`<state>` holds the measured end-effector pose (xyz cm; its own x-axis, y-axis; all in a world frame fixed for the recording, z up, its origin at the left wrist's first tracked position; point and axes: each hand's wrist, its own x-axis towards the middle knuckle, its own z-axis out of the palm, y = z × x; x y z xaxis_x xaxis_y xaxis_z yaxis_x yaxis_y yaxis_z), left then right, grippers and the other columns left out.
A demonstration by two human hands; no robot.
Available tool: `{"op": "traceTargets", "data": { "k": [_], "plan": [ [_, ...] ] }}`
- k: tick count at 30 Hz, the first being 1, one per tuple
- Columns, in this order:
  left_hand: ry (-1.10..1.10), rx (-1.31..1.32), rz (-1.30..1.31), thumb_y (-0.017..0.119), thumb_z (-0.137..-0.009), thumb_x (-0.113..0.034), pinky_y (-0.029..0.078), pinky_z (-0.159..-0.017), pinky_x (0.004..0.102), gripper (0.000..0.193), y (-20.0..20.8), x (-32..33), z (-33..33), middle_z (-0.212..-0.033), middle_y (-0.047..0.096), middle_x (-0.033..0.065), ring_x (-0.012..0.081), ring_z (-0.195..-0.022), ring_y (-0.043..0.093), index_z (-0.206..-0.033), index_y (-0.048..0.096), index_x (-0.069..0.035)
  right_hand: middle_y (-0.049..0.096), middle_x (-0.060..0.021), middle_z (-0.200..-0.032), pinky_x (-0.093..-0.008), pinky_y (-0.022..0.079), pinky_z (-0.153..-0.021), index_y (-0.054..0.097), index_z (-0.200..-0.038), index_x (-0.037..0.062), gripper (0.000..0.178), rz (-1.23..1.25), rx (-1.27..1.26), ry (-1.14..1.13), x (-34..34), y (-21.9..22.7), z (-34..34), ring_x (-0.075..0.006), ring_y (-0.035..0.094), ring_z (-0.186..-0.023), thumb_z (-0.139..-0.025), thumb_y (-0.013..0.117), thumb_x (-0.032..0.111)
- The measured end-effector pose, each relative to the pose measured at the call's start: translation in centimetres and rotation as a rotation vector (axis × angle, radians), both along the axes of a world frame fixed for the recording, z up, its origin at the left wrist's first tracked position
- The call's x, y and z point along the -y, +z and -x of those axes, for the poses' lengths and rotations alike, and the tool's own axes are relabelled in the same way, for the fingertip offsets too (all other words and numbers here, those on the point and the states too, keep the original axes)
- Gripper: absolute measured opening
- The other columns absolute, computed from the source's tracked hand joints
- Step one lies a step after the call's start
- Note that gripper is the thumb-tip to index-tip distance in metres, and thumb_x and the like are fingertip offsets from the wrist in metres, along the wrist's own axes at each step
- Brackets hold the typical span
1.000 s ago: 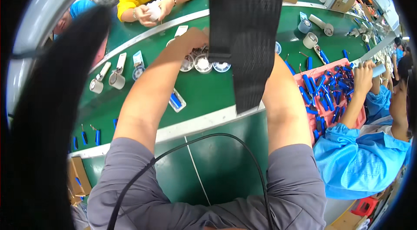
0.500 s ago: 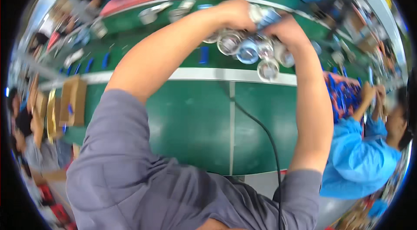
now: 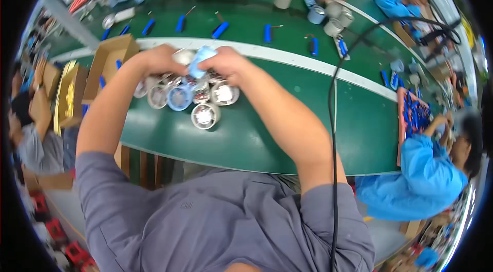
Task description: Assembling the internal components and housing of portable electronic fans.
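A cluster of round, cup-shaped housings stands on the green bench in front of me. Pieces of metal or wiring show inside them. A light blue housing (image 3: 180, 97) sits mid-cluster, a white housing (image 3: 205, 116) is nearest me, and another white housing (image 3: 225, 93) lies at the right. My left hand (image 3: 167, 60) is closed at the far left of the cluster, against a pale housing (image 3: 183, 57). My right hand (image 3: 226, 64) grips a light blue part (image 3: 203, 60) at the far side. The fingertips of both hands are partly hidden.
Several blue cylindrical batteries (image 3: 221, 30) with leads lie on the green belt (image 3: 200, 5) beyond a white rail (image 3: 287, 52). An open cardboard box (image 3: 110, 59) stands at left, a pink tray (image 3: 403, 118) at right. A black cable (image 3: 333, 133) hangs down. Co-workers sit around.
Both hands and the cluster have come from the belt beyond the rail to the near bench, further left. My view has shifted too.
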<state>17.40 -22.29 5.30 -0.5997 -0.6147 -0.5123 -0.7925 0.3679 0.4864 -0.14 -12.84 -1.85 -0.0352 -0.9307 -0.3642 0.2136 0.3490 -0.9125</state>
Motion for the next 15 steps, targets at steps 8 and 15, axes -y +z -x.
{"op": "traceTargets", "data": {
  "k": [8, 15],
  "plan": [
    [0.183, -0.151, 0.433, 0.072, -0.071, -0.031, 0.043, -0.093, 0.0388, 0.063, -2.5, 1.6, -5.2, -0.117, 0.056, 0.0242, 0.0349, -0.109, 0.055, -0.119, 0.051, 0.004, 0.06, -0.0263, -0.1, -0.0365, 0.047, -0.086, 0.059, -0.098, -0.0084, 0.05, 0.113, -0.713, -0.099, -0.9, 3.6, 0.3, -0.0364, 0.058, -0.101, -0.067, 0.072, 0.028],
    [-0.057, -0.728, 0.5, 0.07, -0.066, -0.008, 0.047, -0.081, 0.0332, 0.041, -0.6, -7.1, -2.7, -0.1, 0.062, 0.014, 0.0254, -0.092, 0.06, -0.105, 0.058, 0.0, 0.065, -0.0146, -0.087, -0.0355, 0.051, -0.073, 0.065, -0.09, 0.0009, 0.028, 0.366, -1.162, -0.53, -4.7, 5.2, 19.5, -0.0277, 0.063, -0.08, -0.067, 0.066, 0.017]
  ]
}}
